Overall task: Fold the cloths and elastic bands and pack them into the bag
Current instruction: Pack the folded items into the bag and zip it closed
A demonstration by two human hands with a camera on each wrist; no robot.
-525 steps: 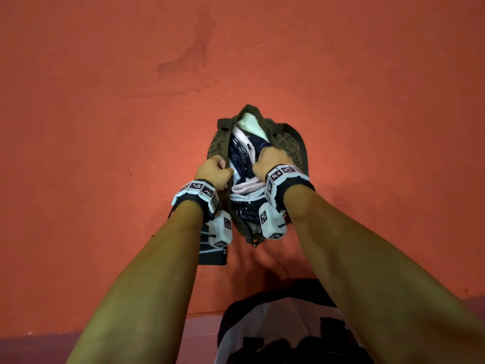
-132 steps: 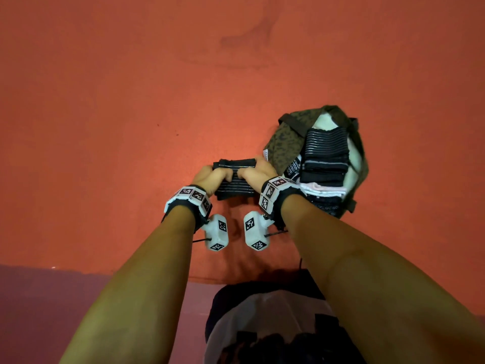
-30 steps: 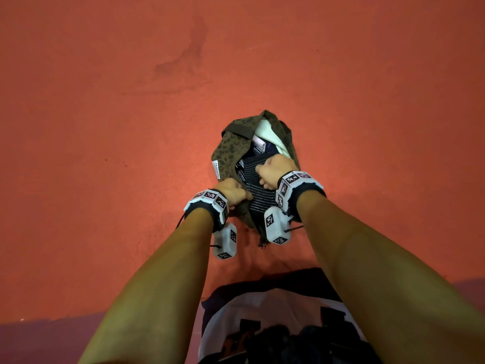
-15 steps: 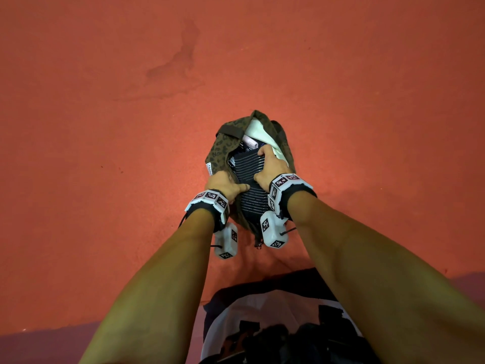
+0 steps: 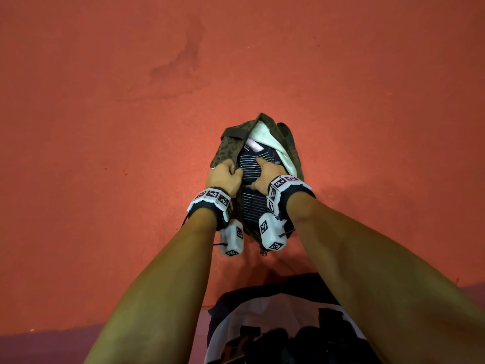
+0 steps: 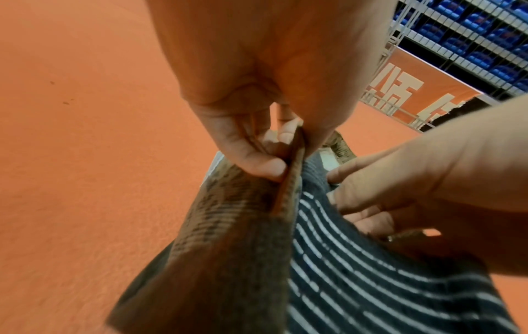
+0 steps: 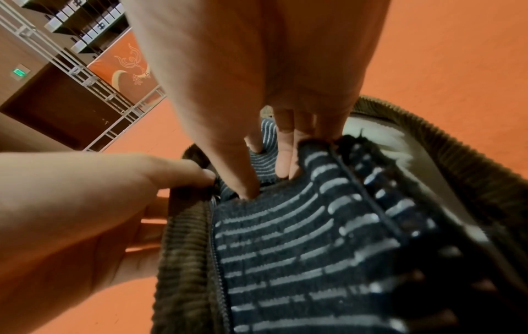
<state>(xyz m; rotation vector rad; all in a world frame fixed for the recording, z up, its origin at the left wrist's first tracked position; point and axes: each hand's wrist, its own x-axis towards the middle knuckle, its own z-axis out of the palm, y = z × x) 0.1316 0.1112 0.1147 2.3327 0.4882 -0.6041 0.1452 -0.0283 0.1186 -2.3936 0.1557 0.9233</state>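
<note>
An olive leopard-print corduroy bag (image 5: 227, 151) lies unzipped on the red floor, stuffed with folded items. A dark elastic band with pale stripes (image 5: 250, 206) lies on top, and a white cloth (image 5: 273, 143) shows at the far right of the mouth. My left hand (image 5: 231, 171) pinches the bag's left rim (image 6: 288, 180) between thumb and fingers. My right hand (image 5: 262, 170) presses straight fingers (image 7: 251, 180) down into the striped band (image 7: 285, 248). The items below the band are hidden.
Bare red floor (image 5: 131, 179) surrounds the bag on all sides, with a darker stain (image 5: 181, 61) farther off. A purple strip (image 5: 39, 345) runs along the near edge by my body. The wrist views show white railings and an orange banner (image 6: 400, 90) in the distance.
My left hand has slid farther up the bag's left rim. My right hand has gone from curled on the striped band to pressing it down with straighter fingers.
</note>
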